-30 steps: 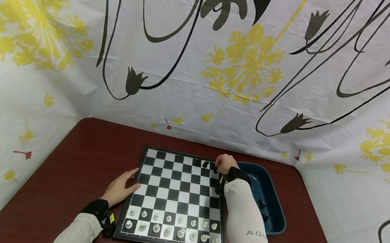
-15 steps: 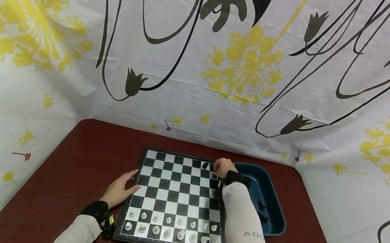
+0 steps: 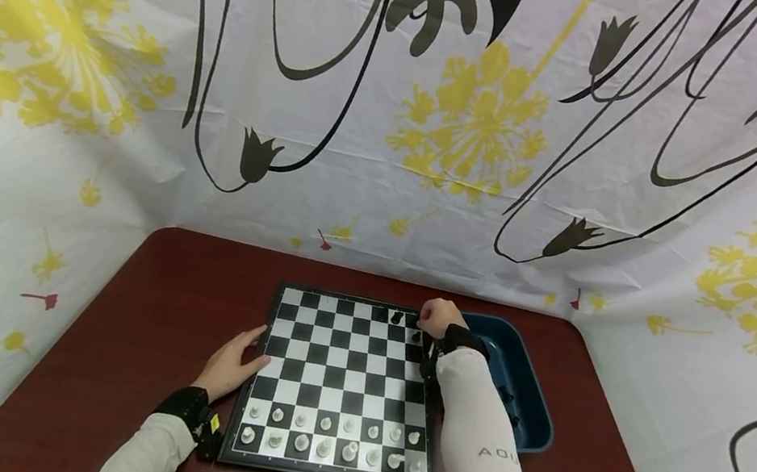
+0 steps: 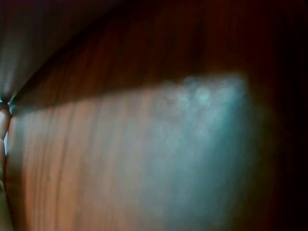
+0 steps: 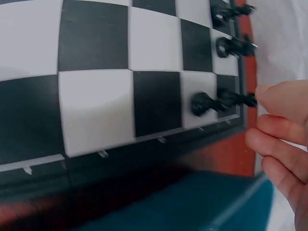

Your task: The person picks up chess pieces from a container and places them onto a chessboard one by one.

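My right hand [image 3: 440, 318] is at the far right corner of the chessboard [image 3: 336, 356]. In the right wrist view, its fingertips [image 5: 265, 91] pinch the top of a black chess piece [image 5: 234, 97] standing on the corner square. Right in front of that piece stands a black pawn [image 5: 204, 103]. Two more black pieces stand along the far row, one of them a dark piece [image 5: 235, 46] beside the corner. My left hand [image 3: 229, 367] rests at the board's left edge, fingers extended and thumb over the border.
White chess pieces [image 3: 349, 451] fill the two near rows. A blue tray [image 3: 539, 423] with several black pieces sits right of the board, partly behind the right forearm. The dark red table [image 3: 193, 298] meets a patterned cloth [image 3: 323, 211] at the back.
My right hand dips toward the near side at half a second ago, then is back at the far corner, leaving the black pawn in view. My left hand stays in place.
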A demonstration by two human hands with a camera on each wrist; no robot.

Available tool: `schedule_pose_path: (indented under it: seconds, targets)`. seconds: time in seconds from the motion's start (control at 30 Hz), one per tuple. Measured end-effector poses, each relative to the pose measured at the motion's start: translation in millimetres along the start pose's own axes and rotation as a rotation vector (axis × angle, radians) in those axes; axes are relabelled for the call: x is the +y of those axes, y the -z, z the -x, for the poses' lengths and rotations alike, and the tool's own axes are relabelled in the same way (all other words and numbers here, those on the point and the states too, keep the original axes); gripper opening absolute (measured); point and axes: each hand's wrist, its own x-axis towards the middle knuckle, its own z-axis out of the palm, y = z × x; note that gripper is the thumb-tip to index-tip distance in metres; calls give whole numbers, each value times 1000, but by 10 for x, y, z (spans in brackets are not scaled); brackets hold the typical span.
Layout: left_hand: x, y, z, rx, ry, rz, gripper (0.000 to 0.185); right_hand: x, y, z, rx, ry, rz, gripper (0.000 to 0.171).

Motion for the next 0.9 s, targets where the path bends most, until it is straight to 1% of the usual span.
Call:
schedule_pose_path:
  seconds: [0.1,0.17,0.27,0.37,0.43,0.53,0.57,0.67,0.77,0.8,0.87,0.9]
  targets:
    - [-3,-2,-6,-1,-8,-4,66,76,103,1,23,12,12,12]
    - [-8,-1,-7,-7,-10,-3,67,110,185,22,20,10,15,21]
    - [-15,-2,-9,-15,-8,-5,68,122,301,94,-14,-1,32,39]
    - [-10,2,-10,-18,-5,-8,69,182,356,161,-48,-16,37,50]
    - [-8,0,-8,-20,-3,-7,68,298,358,162,-63,-24,11,54]
    - [-9,-7,1,-22,-6,-8,69,581,340,129,-70,-8,-18,57]
    - [-10,-8,5,-21,-7,-9,69,742,307,94,-47,37,-33,58]
    - [-11,-8,10,-7,-21,-9,68,987,306,134,-44,48,-18,60]
    - [-6,-3,6,6,-29,-7,67,1078,341,289,-27,25,-60,59]
    - [-1,-1,6,6,-29,-7,67,1019,386,393,-45,-21,-57,58]
    - [6,2,6,-6,-23,-11,67,1037,417,544,-40,-15,-49,56]
    - [11,4,7,-13,-18,-10,68,1043,426,609,-40,-26,-42,55]
